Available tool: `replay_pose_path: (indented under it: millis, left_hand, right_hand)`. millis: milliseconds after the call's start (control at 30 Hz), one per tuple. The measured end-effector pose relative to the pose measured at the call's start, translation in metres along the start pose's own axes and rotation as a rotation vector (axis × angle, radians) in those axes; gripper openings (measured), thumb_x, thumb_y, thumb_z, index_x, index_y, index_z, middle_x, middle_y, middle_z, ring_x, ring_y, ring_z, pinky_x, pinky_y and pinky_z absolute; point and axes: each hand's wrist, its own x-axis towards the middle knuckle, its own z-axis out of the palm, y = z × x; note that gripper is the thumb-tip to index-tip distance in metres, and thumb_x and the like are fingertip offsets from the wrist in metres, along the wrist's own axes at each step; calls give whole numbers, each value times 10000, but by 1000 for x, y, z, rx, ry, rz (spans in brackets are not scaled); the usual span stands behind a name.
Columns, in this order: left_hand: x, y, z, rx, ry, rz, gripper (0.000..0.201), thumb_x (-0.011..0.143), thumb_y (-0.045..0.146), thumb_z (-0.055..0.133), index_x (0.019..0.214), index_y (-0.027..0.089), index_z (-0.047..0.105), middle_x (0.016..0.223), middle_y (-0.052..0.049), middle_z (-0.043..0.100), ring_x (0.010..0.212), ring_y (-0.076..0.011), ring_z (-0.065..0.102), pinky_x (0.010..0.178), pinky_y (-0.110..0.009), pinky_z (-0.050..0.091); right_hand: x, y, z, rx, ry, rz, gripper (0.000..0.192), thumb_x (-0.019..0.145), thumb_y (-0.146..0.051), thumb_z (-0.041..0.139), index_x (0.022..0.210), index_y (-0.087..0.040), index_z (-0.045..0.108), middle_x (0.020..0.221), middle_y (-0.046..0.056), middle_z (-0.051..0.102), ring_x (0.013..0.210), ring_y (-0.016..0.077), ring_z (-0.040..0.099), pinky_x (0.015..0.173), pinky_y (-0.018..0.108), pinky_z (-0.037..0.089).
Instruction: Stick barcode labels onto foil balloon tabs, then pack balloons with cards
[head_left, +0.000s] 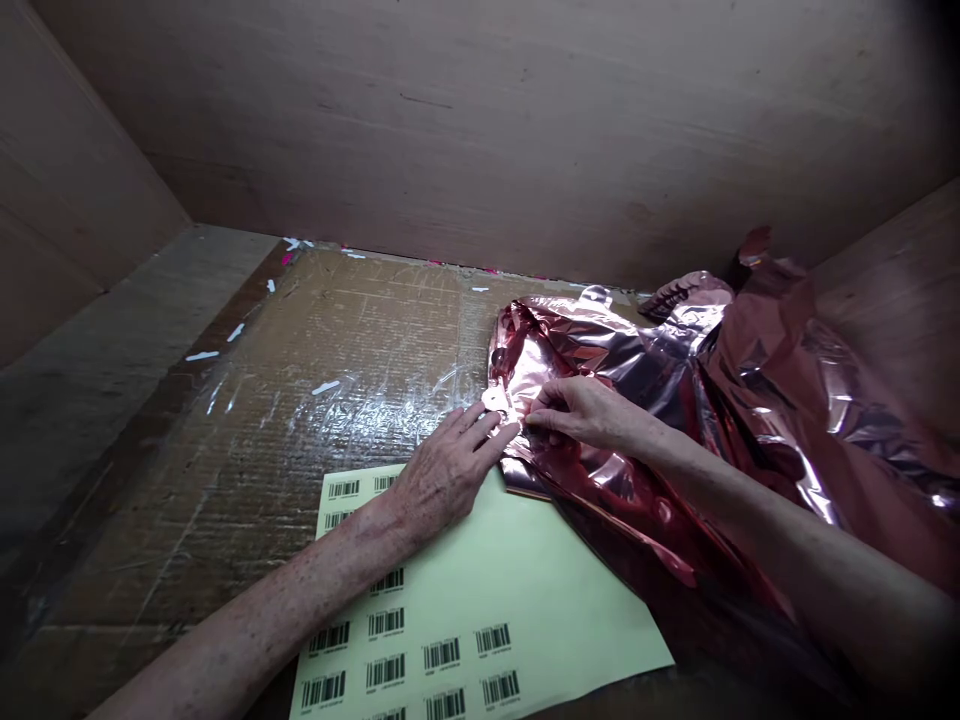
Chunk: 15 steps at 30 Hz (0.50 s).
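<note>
A crumpled sheet of shiny pink foil [675,400] is spread over the right half of a worn cardboard sheet [300,400], reaching from the far wall to the near right corner. The left hand [442,470] is laid flat, palm down, with its fingers loosely spread and stretched to the right. Its heel rests on the far edge of a pale green label sheet [525,590], and its fingertips are pressed onto the left edge of the foil. The right hand [585,412] is brought in from the right, lying on top of the foil. Its fingers are drawn together and its thumb and forefinger are pinched at a small pale spot on the foil's left edge, just beside the left fingertips; what exactly is gripped there cannot be made out. The two hands nearly touch at that spot.

The label sheet lies near, in the middle, with rows of barcode stickers [442,655] seen along its left and near parts. Its right edge is covered by the foil. The cardboard is coated with scuffed clear tape [390,395], and small white scraps [202,355] are scattered toward the far left. Plain wooden panels [480,120] enclose the space at the far side and on both sides.
</note>
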Motion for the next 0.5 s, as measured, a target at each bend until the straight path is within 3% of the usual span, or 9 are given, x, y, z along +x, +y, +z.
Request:
replay_pose_path:
  millis: [100,200,367,500]
  left_hand:
    - [0,1,2,32,-33,-12,474,867,-8,457,1325,92,529,1395,-178,538,1381,-350,411,1110,-540,407]
    - [0,1,3,-12,13,-26,437,874,-23,443,1277,96,563,1345,-156,580,1325,-306,474,1104,-492,423]
    - [10,-5,-3,-101,23,-155,227,926,43,494,1023,119,685,1055,-107,705,980,-226,645,843,-354,545]
    - [31,-8,-20,-392,-5,-389,146,896,110,603,888,142,746,838,-63,736,765,-180,666,697,-285,528]
  right_hand:
    - [-8,-17,6,-346,127,42,182,937,-317,606,897,-153,673,811,56,697,696,163,615,603,255,377]
    - [-26,-33,23,-656,313,56,209,994,-282,516,977,-141,670,963,116,685,766,192,612,584,280,326]
    - [-54,-42,61,-724,362,-131,252,1004,-362,514,997,-162,667,953,100,671,760,194,592,611,291,342]
    - [-56,-37,68,-734,360,-78,260,995,-315,532,1162,-154,649,979,102,680,775,204,607,599,292,329]
